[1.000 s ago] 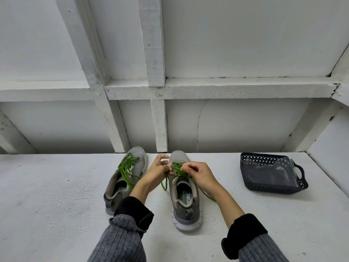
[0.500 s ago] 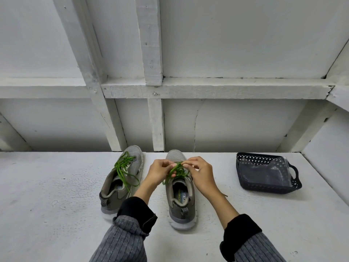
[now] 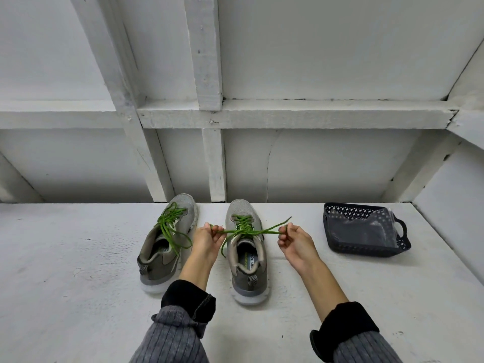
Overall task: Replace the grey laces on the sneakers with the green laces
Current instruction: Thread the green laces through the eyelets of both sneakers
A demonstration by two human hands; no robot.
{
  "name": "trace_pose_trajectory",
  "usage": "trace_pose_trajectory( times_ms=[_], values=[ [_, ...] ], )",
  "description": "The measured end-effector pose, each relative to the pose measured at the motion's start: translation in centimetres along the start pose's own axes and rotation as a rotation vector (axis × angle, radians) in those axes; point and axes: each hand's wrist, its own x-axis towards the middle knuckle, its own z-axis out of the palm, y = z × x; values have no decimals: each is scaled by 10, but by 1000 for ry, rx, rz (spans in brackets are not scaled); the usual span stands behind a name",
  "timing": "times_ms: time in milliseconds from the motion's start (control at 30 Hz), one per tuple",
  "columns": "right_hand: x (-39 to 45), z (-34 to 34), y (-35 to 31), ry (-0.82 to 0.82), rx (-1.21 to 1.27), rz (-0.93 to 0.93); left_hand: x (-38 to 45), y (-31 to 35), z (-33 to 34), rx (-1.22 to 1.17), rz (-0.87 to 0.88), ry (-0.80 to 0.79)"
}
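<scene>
I see the left hand (image 3: 207, 238) and right hand (image 3: 294, 241) each pinching one end of the green lace (image 3: 245, 231), stretched taut between them across the right shoe (image 3: 247, 254) on the table (image 3: 78, 284).

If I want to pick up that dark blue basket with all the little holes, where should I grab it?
Grab the dark blue plastic basket by its loop handle, on the end farthest from the grey sneakers. Come from the right side. The handle sticks out with an open gap, so fingers could probably hook through it.
</scene>
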Motion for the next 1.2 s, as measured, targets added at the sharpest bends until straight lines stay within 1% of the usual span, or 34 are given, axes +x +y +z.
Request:
trace_pose_trajectory(
  times_ms=[67, 133, 200, 267, 333, 400, 467, 500, 533, 600, 633, 700, 767, 800, 867, 967, 1033, 1067, 1133, 1200],
  values=[
    [-1, -1, 1, 45, 20, 27, -2, -1, 0, -41, 4, 14],
    [-4, 0, 3, 91, 54, 46, -6, -4, 3, -7, 36, 27],
    [-9, 2, 6, 121, 0, -1, -12, -2, 2, 100, 134, 23],
    [-12, 2, 6, 127, -140, -106, -16, 3, -4, 291, 248, -19],
    [-16, 3, 7, 123, -419, -201, -21, 14, -17, 563, 375, -68],
    [-22, 8, 10, 137, -830, -301, -26, 26, -33, 875, 573, -65],
    [-29, 17, 20, 117, -1232, -442, -32, 35, -47, 1207, 812, 5],
    [-34, 23, 26, 108, -1383, -519, -34, 38, -53, 1376, 894, 65],
    [-41, 31, 32, 92, -1509, -596, -37, 40, -59, 1528, 923, 144],
    [-52, 43, 43, 35, -1722, -692, -43, 42, -72, 1721, 864, 291],
    [-57, 47, 48, 2, -1798, -701, -46, 43, -78, 1762, 803, 333],
    [-65, 50, 57, -62, -1889, -650, -49, 44, -95, 1816, 661, 368],
    [-69, 48, 64, -104, -1944, -579, -50, 46, -108, 1865, 557, 335],
    [-70, 46, 67, -115, -1965, -560, -50, 46, -113, 1881, 553, 298],
    [-74, 44, 66, -143, -1996, -538, -48, 46, -116, 1908, 615, 200],
    [-80, 46, 52, -262, -1988, -413, -52, 42, -106, 1876, 725, 82],
    [-81, 47, 42, -353, -1989, -337, -65, 34, -90, 1820, 732, 24],
    [-80, 46, 39, -382, -1996, -327, -70, 29, -82, 1808, 733, -6],
    [-80, 41, 33, -363, -1992, -380, -75, 15, -71, 1830, 778, -74],
    [-78, 31, 29, -261, -1945, -492, -77, 3, -61, 1819, 830, -121]
  ],
)
